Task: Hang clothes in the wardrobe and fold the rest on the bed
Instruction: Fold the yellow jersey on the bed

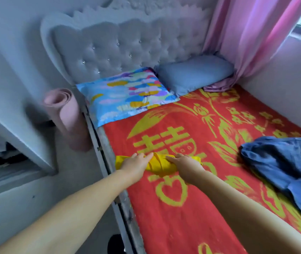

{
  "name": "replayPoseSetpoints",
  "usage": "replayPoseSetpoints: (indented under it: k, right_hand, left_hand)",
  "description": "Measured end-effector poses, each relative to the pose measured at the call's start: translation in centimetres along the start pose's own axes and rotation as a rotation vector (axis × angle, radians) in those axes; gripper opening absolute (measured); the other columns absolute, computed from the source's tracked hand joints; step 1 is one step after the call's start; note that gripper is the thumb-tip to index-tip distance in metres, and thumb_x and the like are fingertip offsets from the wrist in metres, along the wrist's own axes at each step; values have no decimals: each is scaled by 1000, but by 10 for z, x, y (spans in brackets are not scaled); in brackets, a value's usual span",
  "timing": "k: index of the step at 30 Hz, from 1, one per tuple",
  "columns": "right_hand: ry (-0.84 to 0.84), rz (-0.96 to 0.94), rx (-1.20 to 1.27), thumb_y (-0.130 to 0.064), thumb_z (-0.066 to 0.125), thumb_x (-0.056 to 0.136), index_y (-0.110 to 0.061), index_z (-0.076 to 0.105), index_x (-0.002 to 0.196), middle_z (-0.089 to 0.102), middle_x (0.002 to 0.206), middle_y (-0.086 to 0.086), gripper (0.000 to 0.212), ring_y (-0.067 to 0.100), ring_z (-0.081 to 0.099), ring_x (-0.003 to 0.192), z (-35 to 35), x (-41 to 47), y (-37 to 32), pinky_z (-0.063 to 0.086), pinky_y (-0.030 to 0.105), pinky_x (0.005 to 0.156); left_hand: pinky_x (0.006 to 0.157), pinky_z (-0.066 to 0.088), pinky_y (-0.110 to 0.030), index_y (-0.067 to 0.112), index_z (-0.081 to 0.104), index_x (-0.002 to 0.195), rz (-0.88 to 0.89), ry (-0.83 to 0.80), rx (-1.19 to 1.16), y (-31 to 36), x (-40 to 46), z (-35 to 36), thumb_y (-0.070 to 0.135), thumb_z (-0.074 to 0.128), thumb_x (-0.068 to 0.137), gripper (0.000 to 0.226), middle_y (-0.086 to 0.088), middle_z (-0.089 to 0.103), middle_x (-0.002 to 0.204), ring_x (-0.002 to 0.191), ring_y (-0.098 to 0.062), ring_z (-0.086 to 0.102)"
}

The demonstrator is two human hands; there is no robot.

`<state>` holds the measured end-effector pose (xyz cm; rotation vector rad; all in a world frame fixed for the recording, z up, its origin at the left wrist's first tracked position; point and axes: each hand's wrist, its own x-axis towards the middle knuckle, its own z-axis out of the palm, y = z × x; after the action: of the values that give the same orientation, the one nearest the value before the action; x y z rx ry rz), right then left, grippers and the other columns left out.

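Both hands lie flat on a yellow garment point(159, 166) at the near left edge of the bed point(173, 217): the left hand point(136, 162) and the right hand point(181, 161) press down on it with straight fingers, gripping nothing. The garment looks already rolled or folded into a compact bundle, so this piece seems nearly done. A pair of blue jeans point(281, 167) lies rumpled and unfolded well apart to the right, so that is left. To the left, an open shelf point(8, 156) holds what may be stacked clothes, though it is too blurred to be sure; no hangers show.
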<state>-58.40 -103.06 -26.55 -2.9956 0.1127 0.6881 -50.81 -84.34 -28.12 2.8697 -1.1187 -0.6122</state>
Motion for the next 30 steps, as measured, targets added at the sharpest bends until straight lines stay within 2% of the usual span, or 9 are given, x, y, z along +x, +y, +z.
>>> replayPoseSetpoints:
  k: [3, 6, 12, 16, 22, 25, 30]
  right_hand:
    - [9, -142, -68, 0, 42, 92, -34, 22, 150, 43, 138, 7, 70, 33, 47, 123, -26, 20, -69, 45, 40, 89]
    - [17, -299, -161, -2, 40, 93, -33, 28, 148, 45, 136, 8, 63, 35, 49, 122, -47, 40, -151, 45, 42, 90]
    - [-10, -491, -322, -6, 46, 94, -36, 23, 149, 43, 137, 10, 67, 34, 49, 123, -67, 85, -319, 43, 41, 94]
    - [-33, -604, -353, -10, 46, 95, -38, 23, 149, 43, 136, 11, 66, 34, 48, 124, -69, 110, -438, 42, 42, 97]
    - [-12, -774, -372, -14, 44, 97, -39, 27, 148, 46, 134, 8, 59, 32, 51, 124, -85, 133, -600, 44, 39, 92]
    - [-37, -833, -376, -16, 45, 95, -39, 30, 145, 49, 129, 8, 57, 32, 53, 120, -92, 142, -658, 45, 38, 85]
    - [-107, -934, -423, -10, 53, 88, -34, 35, 143, 51, 126, 9, 63, 30, 53, 118, -100, 172, -729, 49, 42, 89]
  left_hand:
    - [95, 44, -44, 25, 4, 154, -124, 25, -1, -59, -48, -14, -12, 38, 88, 83, -12, 33, 147, 138, -35, 30]
    - [96, 41, -43, 23, 7, 154, -269, 48, -20, -125, -103, -18, -7, 41, 89, 79, -14, 38, 142, 133, -35, 37]
    - [95, 41, -43, 24, 12, 153, -501, 45, -51, -248, -202, -6, -2, 42, 91, 74, -15, 44, 135, 125, -36, 47]
    - [94, 42, -44, 22, 15, 152, -589, 16, -41, -340, -272, 2, -2, 41, 91, 70, -17, 45, 135, 122, -39, 50]
    - [94, 43, -43, 22, 25, 148, -712, 48, -81, -460, -368, -4, 2, 40, 90, 64, -15, 47, 137, 122, -36, 51]
    - [91, 45, -42, 18, 32, 144, -752, 82, -95, -504, -400, -3, 3, 40, 90, 57, -15, 50, 134, 120, -35, 52]
    - [89, 43, -38, 20, 32, 145, -819, 68, -172, -565, -426, 6, 3, 40, 90, 58, -12, 47, 136, 122, -33, 50]
